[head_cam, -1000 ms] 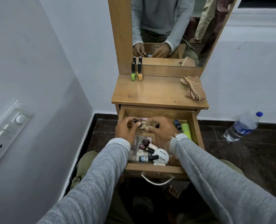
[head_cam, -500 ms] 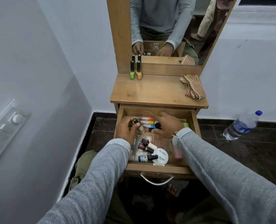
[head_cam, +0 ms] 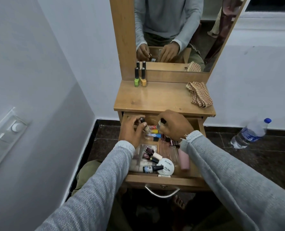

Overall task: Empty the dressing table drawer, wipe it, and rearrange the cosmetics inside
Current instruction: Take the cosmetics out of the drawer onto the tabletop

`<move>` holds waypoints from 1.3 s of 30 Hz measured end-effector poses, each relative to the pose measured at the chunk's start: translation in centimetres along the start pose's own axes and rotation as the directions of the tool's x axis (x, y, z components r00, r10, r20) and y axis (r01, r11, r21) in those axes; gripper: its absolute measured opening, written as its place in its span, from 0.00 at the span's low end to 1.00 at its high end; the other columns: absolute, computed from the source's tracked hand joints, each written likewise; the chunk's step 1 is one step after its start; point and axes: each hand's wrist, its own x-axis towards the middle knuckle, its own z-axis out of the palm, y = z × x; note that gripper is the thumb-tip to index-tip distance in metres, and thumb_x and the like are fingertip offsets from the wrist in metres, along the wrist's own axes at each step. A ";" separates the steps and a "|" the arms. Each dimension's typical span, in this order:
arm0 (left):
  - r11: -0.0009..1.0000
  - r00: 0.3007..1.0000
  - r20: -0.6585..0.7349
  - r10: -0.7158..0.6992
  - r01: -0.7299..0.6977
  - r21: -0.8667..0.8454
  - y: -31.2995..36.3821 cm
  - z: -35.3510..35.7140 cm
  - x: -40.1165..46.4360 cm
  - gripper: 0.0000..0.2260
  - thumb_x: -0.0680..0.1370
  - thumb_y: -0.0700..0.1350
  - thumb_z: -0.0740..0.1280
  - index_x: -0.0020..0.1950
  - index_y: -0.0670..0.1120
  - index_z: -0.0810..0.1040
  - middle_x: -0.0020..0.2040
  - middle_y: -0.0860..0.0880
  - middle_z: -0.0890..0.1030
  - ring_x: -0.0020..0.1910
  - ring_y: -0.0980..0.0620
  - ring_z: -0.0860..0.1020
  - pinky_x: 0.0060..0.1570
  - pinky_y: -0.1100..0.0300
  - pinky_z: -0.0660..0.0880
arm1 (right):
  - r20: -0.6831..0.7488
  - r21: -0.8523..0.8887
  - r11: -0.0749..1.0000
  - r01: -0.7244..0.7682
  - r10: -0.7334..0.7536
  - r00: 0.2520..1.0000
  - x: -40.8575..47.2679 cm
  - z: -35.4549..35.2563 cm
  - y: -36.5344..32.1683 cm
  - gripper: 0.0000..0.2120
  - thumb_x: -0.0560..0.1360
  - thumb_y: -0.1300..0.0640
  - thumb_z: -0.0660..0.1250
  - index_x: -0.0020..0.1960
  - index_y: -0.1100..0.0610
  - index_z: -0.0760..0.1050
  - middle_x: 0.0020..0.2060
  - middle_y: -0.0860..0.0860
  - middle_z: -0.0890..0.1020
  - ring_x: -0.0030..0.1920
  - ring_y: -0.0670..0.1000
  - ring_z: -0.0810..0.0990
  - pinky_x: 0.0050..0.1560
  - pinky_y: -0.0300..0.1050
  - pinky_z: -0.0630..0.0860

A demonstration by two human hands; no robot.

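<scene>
The tabletop (head_cam: 158,99) is mostly bare wood through the middle of the frame — room to pass or set things down. Two obstacles edge it: a green and an orange nail polish bottle (head_cam: 140,78) upright at its upper-left corner against the mirror frame (head_cam: 122,39), and a crumpled checked cloth (head_cam: 199,94) at its right edge. The open drawer (head_cam: 163,180) below is crowded: the left hand (head_cam: 133,129) and right hand (head_cam: 175,125) fill its far end, bottles and a round white tin (head_cam: 166,166) clutter the near half — little free floor between. The left wall (head_cam: 38,97) stands close beside the table. On the dark floor at right lies a water bottle (head_cam: 250,133).
</scene>
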 end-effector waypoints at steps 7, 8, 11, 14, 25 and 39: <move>0.989 0.986 -0.084 0.146 -0.148 -0.024 5.1 -0.5 5.9 0.11 0.76 0.40 0.69 0.58 0.44 0.79 0.52 0.50 0.80 0.49 0.55 0.76 0.49 0.68 0.73 | -0.303 0.318 0.947 -0.043 0.145 0.942 3.4 -5.9 -0.7 0.15 0.71 0.56 0.71 0.56 0.56 0.74 0.45 0.48 0.78 0.42 0.47 0.77 0.42 0.40 0.75; 0.985 0.982 -0.079 0.170 -0.170 0.010 5.7 -0.5 6.8 0.11 0.76 0.39 0.69 0.58 0.44 0.79 0.51 0.49 0.80 0.48 0.55 0.76 0.49 0.67 0.74 | -0.294 0.315 0.947 -0.058 0.156 0.943 4.0 -6.2 -0.6 0.15 0.71 0.56 0.71 0.56 0.56 0.74 0.44 0.49 0.78 0.41 0.48 0.78 0.43 0.42 0.75; 0.980 0.982 -0.041 0.186 -0.183 0.079 6.4 0.0 9.2 0.10 0.76 0.39 0.68 0.57 0.44 0.79 0.50 0.49 0.80 0.47 0.54 0.77 0.52 0.61 0.75 | -0.259 0.273 0.960 -0.067 0.140 0.956 5.6 -6.7 -0.3 0.14 0.71 0.57 0.70 0.55 0.56 0.73 0.44 0.50 0.79 0.42 0.50 0.78 0.45 0.45 0.76; 0.973 0.983 0.006 0.182 -0.181 0.140 6.3 0.6 10.9 0.09 0.76 0.40 0.69 0.56 0.44 0.79 0.49 0.48 0.81 0.47 0.52 0.78 0.53 0.56 0.77 | -0.228 0.206 0.975 -0.084 0.131 0.965 6.8 -6.8 0.0 0.13 0.71 0.58 0.69 0.55 0.56 0.73 0.46 0.51 0.80 0.44 0.52 0.78 0.45 0.46 0.75; 0.970 0.983 0.056 0.173 -0.180 0.165 5.0 1.9 12.1 0.10 0.75 0.40 0.70 0.57 0.43 0.80 0.49 0.47 0.81 0.47 0.50 0.78 0.52 0.54 0.77 | -0.222 0.147 0.984 -0.101 0.133 0.966 8.3 -5.2 0.6 0.11 0.73 0.56 0.68 0.54 0.56 0.74 0.46 0.51 0.81 0.43 0.50 0.78 0.40 0.42 0.71; 0.972 0.997 0.081 -0.014 -0.006 0.234 3.1 2.5 11.1 0.19 0.70 0.45 0.76 0.59 0.47 0.78 0.48 0.51 0.81 0.44 0.54 0.78 0.51 0.56 0.78 | -0.177 0.279 0.934 -0.224 0.279 0.944 7.4 -1.7 1.9 0.15 0.71 0.60 0.72 0.57 0.58 0.77 0.49 0.54 0.82 0.48 0.53 0.80 0.52 0.51 0.77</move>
